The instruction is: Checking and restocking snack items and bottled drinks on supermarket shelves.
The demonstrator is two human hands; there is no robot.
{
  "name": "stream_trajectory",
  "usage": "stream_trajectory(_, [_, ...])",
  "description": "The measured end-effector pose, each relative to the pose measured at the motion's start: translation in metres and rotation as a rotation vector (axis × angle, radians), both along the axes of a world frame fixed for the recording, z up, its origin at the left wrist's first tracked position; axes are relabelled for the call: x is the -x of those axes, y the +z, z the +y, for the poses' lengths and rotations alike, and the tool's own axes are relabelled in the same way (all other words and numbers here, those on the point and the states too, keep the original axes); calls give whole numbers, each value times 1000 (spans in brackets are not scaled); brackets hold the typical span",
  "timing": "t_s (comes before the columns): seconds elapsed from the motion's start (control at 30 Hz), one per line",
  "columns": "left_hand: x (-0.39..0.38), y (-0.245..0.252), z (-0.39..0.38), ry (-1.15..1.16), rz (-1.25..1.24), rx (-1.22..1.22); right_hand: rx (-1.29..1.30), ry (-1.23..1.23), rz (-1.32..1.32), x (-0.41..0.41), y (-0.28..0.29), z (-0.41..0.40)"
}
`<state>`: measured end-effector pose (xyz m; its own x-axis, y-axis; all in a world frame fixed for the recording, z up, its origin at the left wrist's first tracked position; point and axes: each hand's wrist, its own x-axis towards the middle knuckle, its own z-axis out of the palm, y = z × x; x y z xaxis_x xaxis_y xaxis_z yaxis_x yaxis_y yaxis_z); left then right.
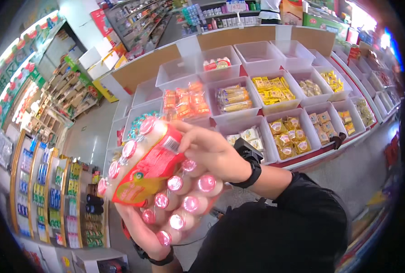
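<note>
Shrink-wrapped small drink bottles (178,204) with pink foil caps fill the space between my hands. A red and yellow printed label (144,170) with a barcode covers their upper left part. Whether this is one pack or two held together, I cannot tell. My right hand (212,150) grips the upper right edge by the label, thumb and fingers bent over the wrap. From beneath, my left hand (141,228) supports the lower left side, its fingers mostly hidden behind the bottles. Both wrists wear black straps; a dark device (248,150) sits on the right one.
Ahead stands a display counter with translucent plastic bins (236,116) of wrapped snacks. One rear bin holds a similar bottle pack (217,63). Shelves of boxed goods (52,191) stand at the left, beside a grey floor aisle (93,126). A person (270,12) is partly visible beyond the counter.
</note>
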<state>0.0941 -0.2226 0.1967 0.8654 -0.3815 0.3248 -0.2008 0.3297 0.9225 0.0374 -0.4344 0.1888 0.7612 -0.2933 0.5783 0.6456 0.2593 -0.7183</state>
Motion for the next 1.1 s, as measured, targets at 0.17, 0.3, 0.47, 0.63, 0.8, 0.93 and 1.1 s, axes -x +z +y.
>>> stream_trajectory(0.17, [-108,14,-34,-299,-36,-20,-200,-142,88,-51,10,-17])
stream_trajectory(0.3, [-159,16,-85,-491,22,47,-182,-420,19,-68,17,-39])
stream_trajectory(0.47, [-183,12,-154,-604,11,63,-169,-483,-5,-63,16,-85])
stream_trajectory(0.63, [-173,10,-221,-664,14,50,-150,-525,-43,-57,6,-151])
stream_trajectory(0.8, [-176,-5,-264,-665,66,15,-254,-487,-45,-66,-22,-199])
stream_trajectory(0.93, [-196,-11,-286,-665,106,-50,-282,-517,-9,-83,-29,-215])
stream_trajectory(1.1, [-248,2,-313,-707,132,3,-212,-562,-16,-135,-11,-239])
